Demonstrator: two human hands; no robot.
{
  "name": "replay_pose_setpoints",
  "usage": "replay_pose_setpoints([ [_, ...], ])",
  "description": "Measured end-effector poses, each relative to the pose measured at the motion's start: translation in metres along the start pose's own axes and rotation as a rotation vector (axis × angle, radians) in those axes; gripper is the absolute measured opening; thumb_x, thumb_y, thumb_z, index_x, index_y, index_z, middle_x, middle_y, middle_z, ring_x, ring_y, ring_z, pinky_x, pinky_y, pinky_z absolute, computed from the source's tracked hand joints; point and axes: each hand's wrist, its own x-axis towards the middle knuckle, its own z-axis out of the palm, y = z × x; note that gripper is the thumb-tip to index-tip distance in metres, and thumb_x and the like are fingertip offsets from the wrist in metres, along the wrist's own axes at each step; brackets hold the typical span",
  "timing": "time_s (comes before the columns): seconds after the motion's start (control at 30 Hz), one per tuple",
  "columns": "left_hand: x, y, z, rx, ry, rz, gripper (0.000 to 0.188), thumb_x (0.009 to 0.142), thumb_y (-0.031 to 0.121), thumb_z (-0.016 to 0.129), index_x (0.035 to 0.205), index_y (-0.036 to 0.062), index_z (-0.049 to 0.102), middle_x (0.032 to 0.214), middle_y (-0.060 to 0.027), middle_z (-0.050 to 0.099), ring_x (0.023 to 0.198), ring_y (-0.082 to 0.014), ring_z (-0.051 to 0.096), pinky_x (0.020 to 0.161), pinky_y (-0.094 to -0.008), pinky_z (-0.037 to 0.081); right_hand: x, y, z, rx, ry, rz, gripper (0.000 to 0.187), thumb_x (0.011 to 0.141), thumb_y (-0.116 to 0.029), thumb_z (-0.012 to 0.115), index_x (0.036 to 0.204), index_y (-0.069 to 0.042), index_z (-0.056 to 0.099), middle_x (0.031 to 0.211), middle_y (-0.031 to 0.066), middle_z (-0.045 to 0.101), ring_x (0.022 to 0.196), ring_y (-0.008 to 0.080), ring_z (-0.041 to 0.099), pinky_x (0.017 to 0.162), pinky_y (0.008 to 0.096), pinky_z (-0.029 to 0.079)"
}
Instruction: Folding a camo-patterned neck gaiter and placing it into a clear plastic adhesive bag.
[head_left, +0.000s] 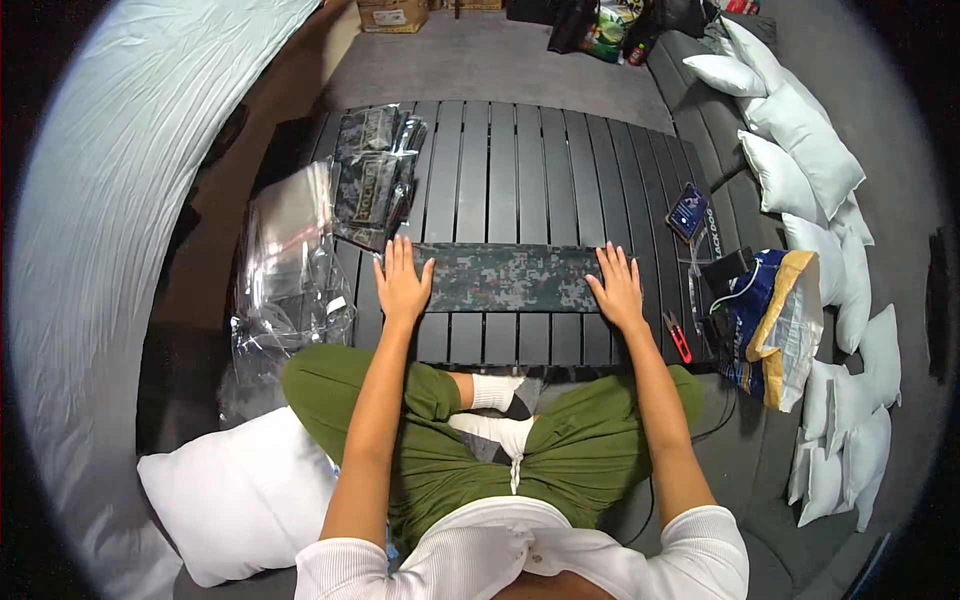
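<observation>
The black slatted table (474, 180) takes up the middle of the view, placed directly before the crossed legs, presumably so that its near edge can be reached without leaning. White cushions (815, 160) are heaped along the right, apart from the table, and one larger white cushion (245, 495) is set beside the left thigh. At the table's left side, clear plastic sleeves (285, 250) are piled loosely, probably kept there to be within the left arm's reach. A blue and white bag (770, 330) is stood at the right, its tan-edged mouth turned toward the near side; its contents cannot be made out.

The camouflage cloth strip (510, 280) is laid lengthwise across the near half of the table, flat on the slats. Beyond its left end, dark patterned packets (372, 180) in glossy wrapping are stacked, seemingly set back so that the strip's space is not crowded.

The left hand (403, 288) and right hand (618, 290) are held well apart, one at each end of the strip, palms down and fingers extended, with nothing gripped. By this placing the cloth appears to be kept smooth; how firmly it is pressed cannot be told.

Smallest, a phone (687, 212) and red-handled snips (680, 340) are left at the right edge, clear of the cloth.
</observation>
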Motion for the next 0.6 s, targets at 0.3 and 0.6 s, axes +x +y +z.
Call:
replay_pose_setpoints([
  [0.3,0.000,0.002,-0.003,-0.046,-0.058,-0.014,0.060,0.087,0.047,0.040,0.132,0.0080,0.035,0.139,-0.0115,0.031,0.130,-0.0248,0.025,0.105,-0.0473,0.016,0.005,0.025,-0.011,0.231,0.307,0.180,0.048,0.084,-0.036,0.052,0.123,-0.008,0.045,0.126,0.0160,0.043,0.119,0.0318,0.038,0.099,0.0433,0.027],
  [0.6,-0.005,0.041,-0.018,-0.260,-0.029,0.102,0.046,0.088,0.036,0.046,0.125,0.0092,0.046,0.135,-0.0165,0.034,0.126,-0.0361,0.027,0.103,-0.0505,0.016,-0.006,0.036,-0.017,0.324,-0.098,0.666,0.055,0.060,-0.041,0.072,0.091,0.003,0.061,0.097,0.0251,0.060,0.094,0.0364,0.058,0.080,0.0427,0.045],
])
